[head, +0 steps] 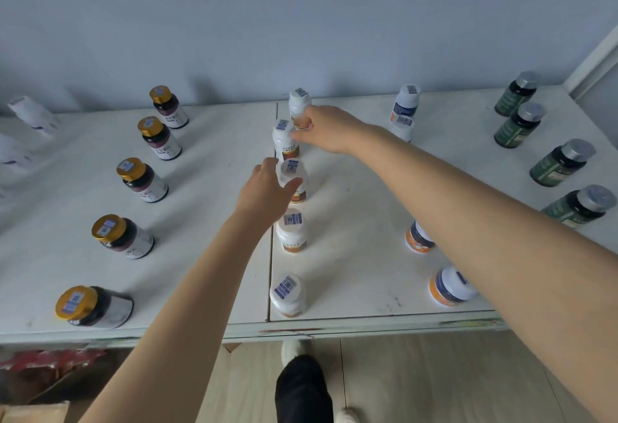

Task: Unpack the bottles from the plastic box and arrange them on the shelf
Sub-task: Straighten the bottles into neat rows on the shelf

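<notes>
A column of white bottles with orange labels runs down the middle of the white shelf top (217,255). My right hand (326,130) grips the farthest white bottle (298,103) near the wall, fingers around its lower body. The second white bottle (283,138) stands just in front of it. My left hand (267,188) wraps around the third white bottle (292,175) from the left. Two more white bottles (291,230) (287,294) stand nearer the front edge. The plastic box is not in view.
Gold-capped dark bottles (140,180) form a column on the left. Green bottles with silver caps (561,163) line the right side. Blue-and-orange labelled white bottles (449,287) stand under my right arm. Below the shelf edge are wooden floor, my foot, cardboard.
</notes>
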